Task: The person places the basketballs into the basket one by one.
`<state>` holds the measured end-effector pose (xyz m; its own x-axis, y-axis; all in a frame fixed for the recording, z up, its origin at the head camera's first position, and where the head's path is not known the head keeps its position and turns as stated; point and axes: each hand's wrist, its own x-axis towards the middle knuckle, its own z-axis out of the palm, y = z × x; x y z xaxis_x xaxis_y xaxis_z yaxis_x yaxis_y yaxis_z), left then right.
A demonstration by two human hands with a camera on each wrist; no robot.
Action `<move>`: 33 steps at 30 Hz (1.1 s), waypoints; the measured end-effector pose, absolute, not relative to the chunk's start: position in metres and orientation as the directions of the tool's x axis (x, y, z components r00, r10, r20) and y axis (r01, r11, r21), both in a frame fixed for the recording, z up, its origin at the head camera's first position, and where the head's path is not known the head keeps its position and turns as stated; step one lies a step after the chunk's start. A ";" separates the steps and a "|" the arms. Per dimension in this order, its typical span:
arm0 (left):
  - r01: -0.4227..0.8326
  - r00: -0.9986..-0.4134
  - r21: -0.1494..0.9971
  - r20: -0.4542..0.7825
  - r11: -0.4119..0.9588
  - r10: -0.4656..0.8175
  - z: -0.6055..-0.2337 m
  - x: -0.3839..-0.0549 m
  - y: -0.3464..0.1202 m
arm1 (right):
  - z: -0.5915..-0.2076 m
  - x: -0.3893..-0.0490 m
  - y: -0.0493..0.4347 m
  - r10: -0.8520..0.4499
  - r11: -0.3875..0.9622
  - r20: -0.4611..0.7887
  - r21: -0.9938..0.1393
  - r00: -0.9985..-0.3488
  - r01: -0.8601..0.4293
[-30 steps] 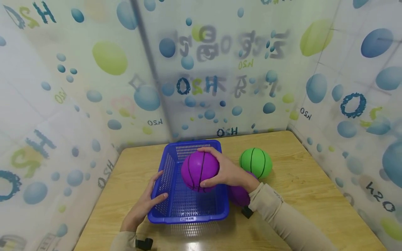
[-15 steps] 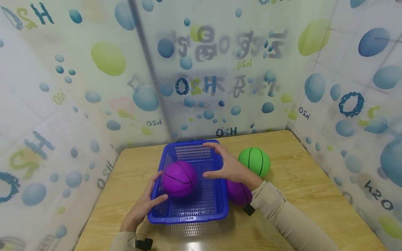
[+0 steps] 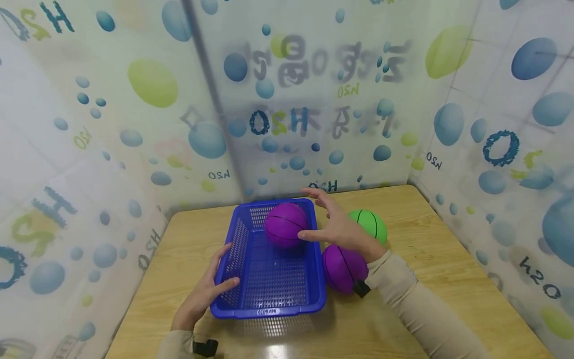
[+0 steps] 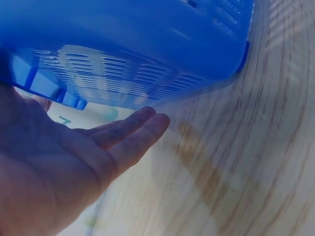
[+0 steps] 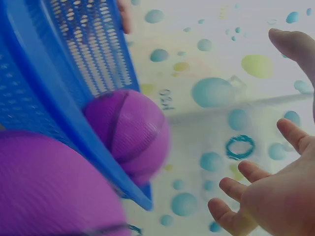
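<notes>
A blue perforated plastic basket (image 3: 269, 313) stands on the table. My left hand (image 3: 202, 294) holds its left rim, thumb and a fingertip over the edge; in the left wrist view several fingers (image 4: 142, 135) extend along the outside, apart from the wall. Inside, towards the far right, is a purple ball with black basketball lines (image 3: 282, 224). Beside it my right hand (image 3: 343, 227) is spread over the right rim, thumb near the ball; whether it touches is unclear. Under my right wrist, outside the basket, lies a second purple ball (image 3: 343, 269). Partly behind that hand sits a green ball (image 3: 369, 223).
The wooden table (image 3: 430, 259) extends right of the balls and left of the basket. Sheets printed with bubbles and H2O lettering (image 3: 287, 124) hang along the back and both sides. A small black device is strapped at each wrist.
My right hand has let go of the purple ball in the basket and moved right. The ball shifted left, then to the far right inside. My left hand has stayed on the rim.
</notes>
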<state>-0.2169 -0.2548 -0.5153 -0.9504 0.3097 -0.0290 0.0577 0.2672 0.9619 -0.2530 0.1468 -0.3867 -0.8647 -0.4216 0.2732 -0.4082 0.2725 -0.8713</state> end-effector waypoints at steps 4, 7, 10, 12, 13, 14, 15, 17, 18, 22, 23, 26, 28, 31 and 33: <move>0.063 -0.949 0.961 -0.026 0.271 0.315 -0.516 -0.217 -0.254 | -0.368 -0.253 0.171 -0.380 0.280 0.320 -0.854 -0.868 -0.438; 0.064 -0.948 0.961 -0.025 0.268 0.317 -0.516 -0.217 -0.253 | -0.347 -0.253 0.193 -0.316 0.275 0.361 -0.850 -0.877 -0.449; 0.064 -0.949 0.964 -0.021 0.258 0.314 -0.515 -0.217 -0.253 | -0.321 -0.251 0.214 -0.257 0.254 0.417 -0.841 -0.872 -0.477; 0.066 -0.949 0.966 -0.017 0.251 0.316 -0.514 -0.217 -0.254 | -0.304 -0.248 0.226 -0.226 0.243 0.446 -0.835 -0.866 -0.494; 0.068 -0.948 0.966 -0.015 0.251 0.317 -0.514 -0.217 -0.254 | -0.296 -0.246 0.232 -0.214 0.238 0.459 -0.831 -0.862 -0.502; 0.070 -0.949 0.964 -0.014 0.256 0.315 -0.513 -0.217 -0.254 | -0.289 -0.244 0.238 -0.200 0.238 0.468 -0.829 -0.861 -0.506; 0.073 -0.948 0.964 -0.012 0.255 0.317 -0.513 -0.217 -0.254 | -0.282 -0.242 0.243 -0.186 0.236 0.474 -0.829 -0.861 -0.507; 0.081 -0.948 0.961 -0.008 0.264 0.318 -0.512 -0.217 -0.254 | -0.272 -0.239 0.252 -0.157 0.225 0.478 -0.835 -0.864 -0.502; 0.085 -0.948 0.959 -0.005 0.269 0.318 -0.512 -0.217 -0.254 | -0.268 -0.238 0.256 -0.140 0.216 0.482 -0.837 -0.865 -0.502; 0.092 -0.950 0.954 -0.002 0.284 0.314 -0.513 -0.216 -0.254 | -0.264 -0.239 0.267 -0.090 0.192 0.478 -0.852 -0.873 -0.487; 0.090 -0.950 0.954 -0.003 0.285 0.312 -0.514 -0.216 -0.254 | -0.265 -0.240 0.269 -0.082 0.185 0.475 -0.857 -0.876 -0.482; 0.079 -0.953 0.955 -0.013 0.288 0.304 -0.515 -0.216 -0.255 | -0.274 -0.246 0.274 -0.071 0.184 0.453 -0.870 -0.889 -0.458; 0.073 -0.954 0.956 -0.017 0.284 0.300 -0.515 -0.216 -0.255 | -0.281 -0.251 0.276 -0.065 0.193 0.434 -0.878 -0.899 -0.438; 0.073 -0.954 0.957 -0.015 0.279 0.300 -0.515 -0.216 -0.254 | -0.293 -0.258 0.280 -0.057 0.219 0.399 -0.889 -0.915 -0.402; 0.078 -0.954 0.957 -0.010 0.278 0.301 -0.514 -0.215 -0.254 | -0.300 -0.262 0.282 -0.051 0.227 0.380 -0.896 -0.924 -0.381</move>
